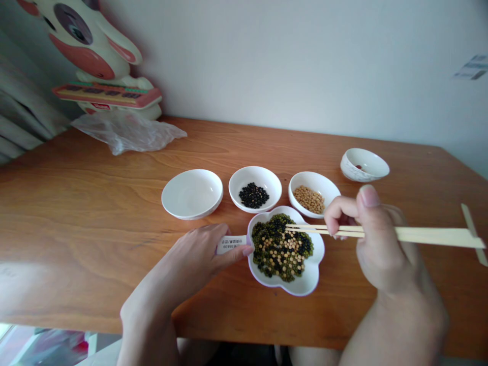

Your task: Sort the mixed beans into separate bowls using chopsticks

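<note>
My left hand [213, 249] grips the labelled handle [231, 243] of a white flower-shaped bowl [305, 284] at the table's front. Mixed green, black and tan beans [280, 249] fill much of it. In my right hand [377, 234] is a pair of wooden chopsticks [419, 235], their tips among the beans near the bowl's top; whether they pinch a bean is too small to tell. Behind stand three white bowls in a row: one with nothing visible in it [192, 193], one holding black beans [254, 195], and one holding tan beans [309, 199].
Another small white bowl [364, 165] with a few reddish bits stands at the back right. A clear plastic bag [129, 133] and a cow-shaped toy keyboard [109, 94] occupy the back left. A pale stick [473, 231] lies at the far right of the wooden table [95, 213].
</note>
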Tool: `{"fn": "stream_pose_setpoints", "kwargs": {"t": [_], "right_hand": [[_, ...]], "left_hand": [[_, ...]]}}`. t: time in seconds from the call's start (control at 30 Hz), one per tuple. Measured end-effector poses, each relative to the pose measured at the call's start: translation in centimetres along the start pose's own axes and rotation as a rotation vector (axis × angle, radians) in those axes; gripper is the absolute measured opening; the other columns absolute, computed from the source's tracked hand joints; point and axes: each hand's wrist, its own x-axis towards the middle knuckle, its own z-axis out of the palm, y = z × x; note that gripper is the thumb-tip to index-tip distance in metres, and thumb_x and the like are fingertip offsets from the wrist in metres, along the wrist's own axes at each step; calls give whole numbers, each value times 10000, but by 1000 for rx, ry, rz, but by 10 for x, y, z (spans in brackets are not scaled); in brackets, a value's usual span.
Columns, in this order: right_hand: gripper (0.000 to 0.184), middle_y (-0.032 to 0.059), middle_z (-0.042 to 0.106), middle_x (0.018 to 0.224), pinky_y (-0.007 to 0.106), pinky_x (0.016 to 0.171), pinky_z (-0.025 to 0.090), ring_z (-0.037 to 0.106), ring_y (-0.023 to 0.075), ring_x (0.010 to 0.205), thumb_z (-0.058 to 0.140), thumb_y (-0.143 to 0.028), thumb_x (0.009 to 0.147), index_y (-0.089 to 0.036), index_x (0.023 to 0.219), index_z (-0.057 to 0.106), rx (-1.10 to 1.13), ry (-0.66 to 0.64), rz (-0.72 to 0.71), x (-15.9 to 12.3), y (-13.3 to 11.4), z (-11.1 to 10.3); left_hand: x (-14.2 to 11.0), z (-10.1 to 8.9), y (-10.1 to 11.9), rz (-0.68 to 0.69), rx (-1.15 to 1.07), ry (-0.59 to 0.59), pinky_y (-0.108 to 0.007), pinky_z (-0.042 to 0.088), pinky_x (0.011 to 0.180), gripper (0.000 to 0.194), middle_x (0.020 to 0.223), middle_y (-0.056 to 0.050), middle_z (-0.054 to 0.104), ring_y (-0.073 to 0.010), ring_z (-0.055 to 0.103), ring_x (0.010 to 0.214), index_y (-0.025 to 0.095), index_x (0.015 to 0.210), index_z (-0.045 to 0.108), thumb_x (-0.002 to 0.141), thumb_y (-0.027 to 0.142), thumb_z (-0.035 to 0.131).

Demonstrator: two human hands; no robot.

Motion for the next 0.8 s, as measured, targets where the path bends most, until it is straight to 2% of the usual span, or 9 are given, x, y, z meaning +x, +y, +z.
{"fn": "stream_pose_setpoints", "kwargs": {"t": [0.57,0.7,0.8], "right_hand": [[672,5,484,585,356,613,265,421,171,609,245,-593,1118,-230,633,539,-15,26,-61,3,3,4],[678,1,472,568,362,593,261,413,166,572,253,-607,1111,-230,625,540,9,20,-53,2,4,4],[694,11,510,581,368,611,289,465,174,587,252,-634,1097,-232,618,554,51,39,-65,1,1,3]], "left_hand": [[0,3,-3,18,26,-3,-316,481,758,410,1008,-71,737,-229,682,873,249,1141,701,1073,584,473],[0,3,0,32,73,-11,-320,466,740,405,1021,-70,725,-232,673,873,247,1105,702,1089,559,445],[1,2,1,23,75,-18,-323,465,735,426,968,-61,713,-225,664,840,239,1054,702,1084,578,446]]}}
